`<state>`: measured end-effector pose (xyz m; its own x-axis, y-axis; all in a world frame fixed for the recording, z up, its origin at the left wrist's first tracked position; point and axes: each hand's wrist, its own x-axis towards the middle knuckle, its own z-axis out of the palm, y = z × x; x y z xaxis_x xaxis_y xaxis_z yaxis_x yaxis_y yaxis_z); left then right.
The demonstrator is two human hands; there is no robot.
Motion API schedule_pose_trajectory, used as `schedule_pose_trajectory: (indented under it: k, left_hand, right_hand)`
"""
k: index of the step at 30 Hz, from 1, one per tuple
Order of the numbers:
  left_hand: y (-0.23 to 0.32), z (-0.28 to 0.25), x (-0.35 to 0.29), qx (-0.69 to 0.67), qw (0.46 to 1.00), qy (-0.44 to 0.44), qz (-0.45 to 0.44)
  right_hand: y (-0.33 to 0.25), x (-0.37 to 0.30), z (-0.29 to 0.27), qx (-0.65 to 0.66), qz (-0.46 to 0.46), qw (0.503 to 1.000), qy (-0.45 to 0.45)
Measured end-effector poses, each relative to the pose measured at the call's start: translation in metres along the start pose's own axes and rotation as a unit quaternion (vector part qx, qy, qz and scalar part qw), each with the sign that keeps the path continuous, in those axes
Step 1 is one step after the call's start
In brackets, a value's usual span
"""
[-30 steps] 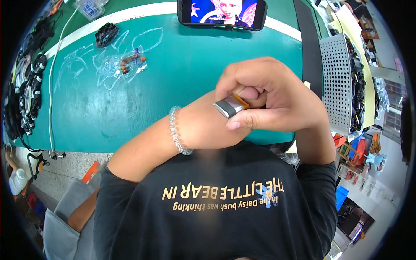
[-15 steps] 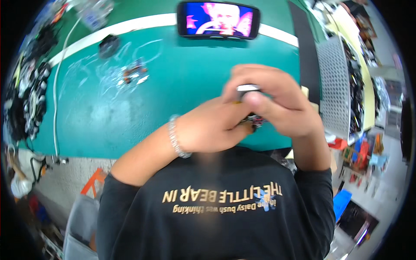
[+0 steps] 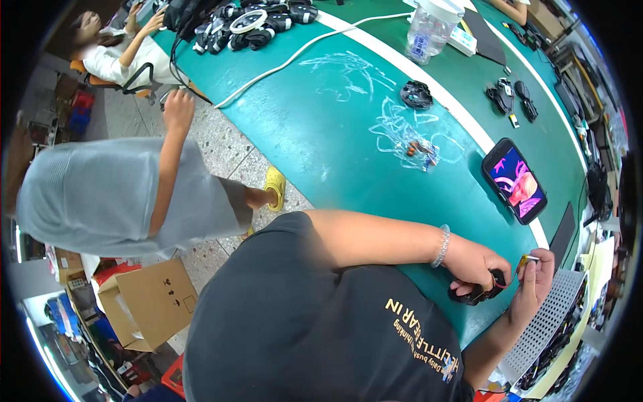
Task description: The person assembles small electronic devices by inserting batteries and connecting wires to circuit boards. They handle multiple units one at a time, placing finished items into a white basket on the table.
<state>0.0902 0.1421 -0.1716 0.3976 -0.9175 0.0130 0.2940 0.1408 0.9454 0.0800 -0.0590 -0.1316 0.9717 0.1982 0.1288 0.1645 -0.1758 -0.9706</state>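
My left hand [image 3: 477,263], with a beaded bracelet [image 3: 442,246] on its wrist, is closed around a black plastic housing [image 3: 477,295] close to the table's near edge. A thin red wire shows at the housing's side; my fingers cover much of the rest. Just to the right, my right hand [image 3: 533,285] pinches a small silver battery [image 3: 529,260] with a yellow end between thumb and fingers. The two hands are slightly apart. A phone [image 3: 514,181] showing a picture lies beyond them on the green table [image 3: 321,147].
A perforated light-grey tray [image 3: 546,321] is beside my right forearm. Small brown parts [image 3: 418,149], a black shell [image 3: 416,95] and a plastic jar [image 3: 432,30] are on the table. A white cable [image 3: 288,60] crosses it. At left stands a person in grey [image 3: 114,194]; another sits farther back.
The view has swung left, bringing people and a cardboard box into sight. My hands, close together and overlapping before, are now apart, each with its own piece.
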Motion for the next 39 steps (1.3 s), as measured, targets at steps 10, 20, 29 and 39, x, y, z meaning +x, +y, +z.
schedule_pose_trajectory:
  k: [10, 20, 29, 39]
  left_hand:
    - [-0.013, -0.004, 0.008, 0.114, 0.992, 0.035, 0.042]
    - [-0.018, -0.001, 0.008, 0.161, 0.974, 0.082, 0.138]
    - [-0.008, 0.006, 0.015, 0.080, 0.983, 0.165, -0.031]
    - [-0.012, 0.013, 0.020, 0.078, 0.982, 0.159, 0.063]
  right_hand:
    - [0.010, 0.000, -0.006, -0.005, 0.083, 0.994, -0.075]
    - [0.016, -0.012, 0.001, -0.031, 0.061, 0.996, -0.053]
    - [0.042, -0.024, 0.028, 0.104, 0.048, 0.984, 0.133]
    - [0.034, -0.080, -0.040, -0.283, -0.054, 0.947, 0.141]
